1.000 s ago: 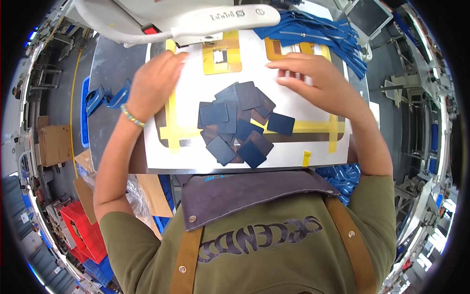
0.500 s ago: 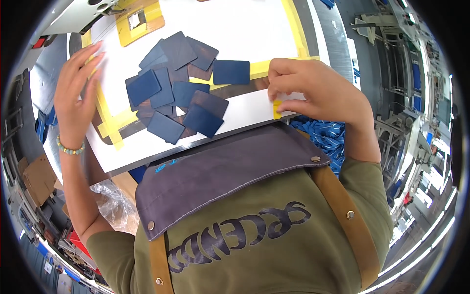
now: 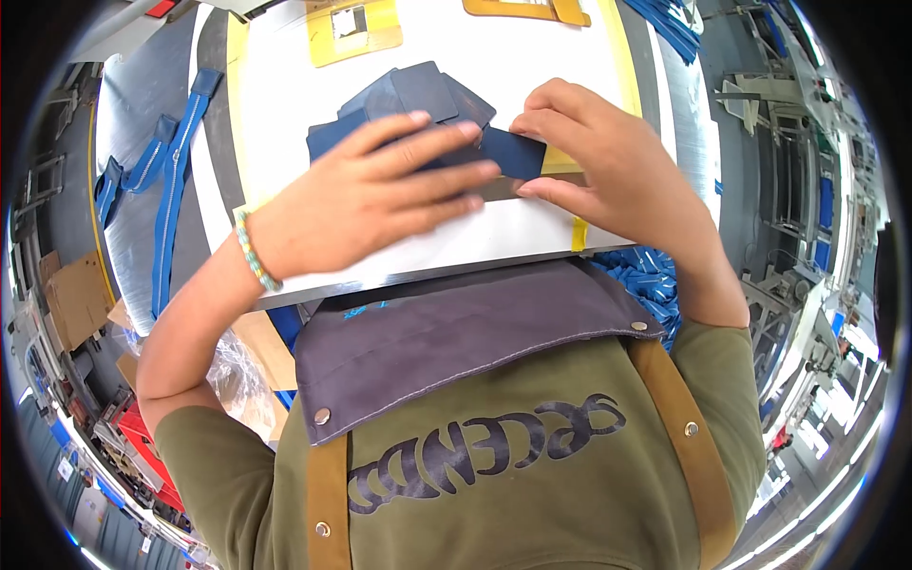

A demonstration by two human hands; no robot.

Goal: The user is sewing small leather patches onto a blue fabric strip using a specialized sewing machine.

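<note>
A pile of flat, dark blue rectangular pieces with rounded corners (image 3: 423,90) lies on a white board (image 3: 541,223) edged with yellow tape. Over the near left part of the pile is my left hand (image 3: 351,195), palm down, its fingers spread and slightly blurred; it hides most of the pieces beneath. My right hand (image 3: 608,157) curves around the right end of one blue piece (image 3: 513,152), thumb on the near side and fingers on the far side, with a gap between them. Whether its fingertips touch that piece is hard to see.
Blue zipper strips (image 3: 176,180) lie on the metal table left of the board. A yellow frame-like template (image 3: 356,43) and an orange-brown one (image 3: 532,11) sit toward the far edge. Crumpled blue strips (image 3: 641,280) bunch below the near right edge, beside my apron (image 3: 475,342).
My left hand has swung right from the board's left side onto the pile. My right hand has left the yellow tape tab and come to the rightmost piece. The view has shifted, revealing zipper strips.
</note>
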